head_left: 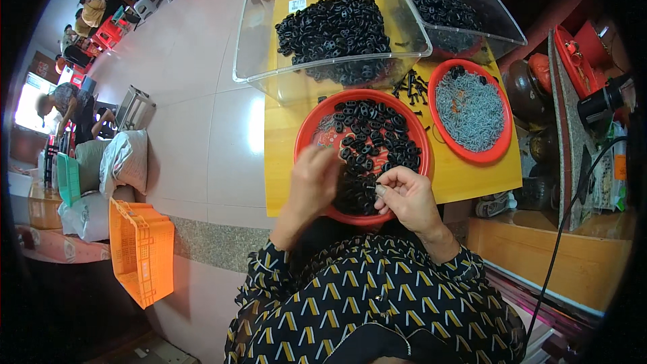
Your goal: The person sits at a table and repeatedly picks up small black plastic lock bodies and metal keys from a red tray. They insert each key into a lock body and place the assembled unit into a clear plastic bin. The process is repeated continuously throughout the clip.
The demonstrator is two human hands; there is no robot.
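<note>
Right hand (411, 197) hovered over the near rim of the red tray (317, 128), fingers pinched shut on what looked like a small black plastic part (377, 192); too small to be sure. Left hand (313, 178) sat just beside it, fingers curled down into the pile of black parts (374, 138) in the same tray. Couldn't tell whether it gripped one.

My read: mid-assembly or sorting, one piece at a time, with both hands working at the tray's near edge. Any further pick called for a fine fingertip pinch, since the pieces lay tangled and touching.

Beyond the hands, the tray filled most of the near half of the yellow surface (283, 155). Farther out stood a clear bin (259, 40) heaped with more black parts, with a second clear bin (492, 20) to its right. Right of the right hand sat a smaller red tray (502, 152) of grey screws (472, 111), near the big tray's rim.

Room was tight: the big tray overhung the surface's near edge, towards the person's lap. Left of the left hand the surface ended at bare floor tiles (195, 114), with an orange crate (141, 249) well apart.
</note>
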